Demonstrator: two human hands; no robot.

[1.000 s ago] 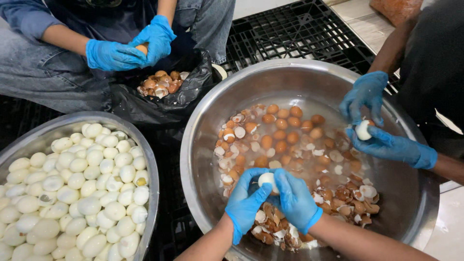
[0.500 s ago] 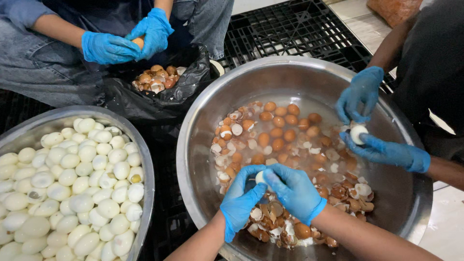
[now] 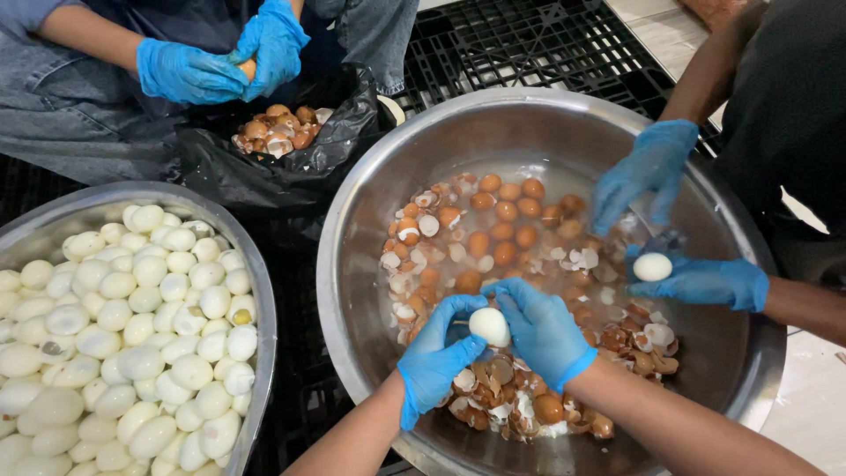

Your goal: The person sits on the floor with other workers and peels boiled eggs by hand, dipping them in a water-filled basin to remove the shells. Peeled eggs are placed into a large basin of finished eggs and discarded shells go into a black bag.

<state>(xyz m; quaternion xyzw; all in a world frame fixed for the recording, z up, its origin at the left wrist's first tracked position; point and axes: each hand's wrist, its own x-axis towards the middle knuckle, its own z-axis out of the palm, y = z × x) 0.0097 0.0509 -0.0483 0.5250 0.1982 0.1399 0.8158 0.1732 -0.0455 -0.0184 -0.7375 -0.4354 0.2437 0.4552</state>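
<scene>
In the lower middle of the frame, the person's left hand [image 3: 434,360] and right hand [image 3: 542,330], both in blue gloves, meet around one peeled egg [image 3: 489,326]. The grip of each hand is narrow and closed on this egg, which sits between the fingertips just above the shells, inside the large steel bowl [image 3: 352,264]. The egg looks white and mostly bare, though it is hard to tell if a small piece of shell remains on its hidden side.

To do this step well, the fingers should hold the egg lightly, because the white is soft and tears under a hard pinch. It seems wise to roll the egg slowly between both hands and to feel for leftover shell, and to keep it low over the bowl so fragments fall among the broken shells [image 3: 493,388].

Further up in the bowl lie brown unpeeled eggs [image 3: 504,234] in shallow water. At the right of the frame, another person's gloved hands [image 3: 696,278] hold a second white egg [image 3: 652,266]. At the left stands a second steel bowl [image 3: 256,291] full of peeled eggs [image 3: 132,335]. In the upper left, a third person's gloved hands [image 3: 220,62] work an egg over a black bag [image 3: 291,167] of shells.
</scene>
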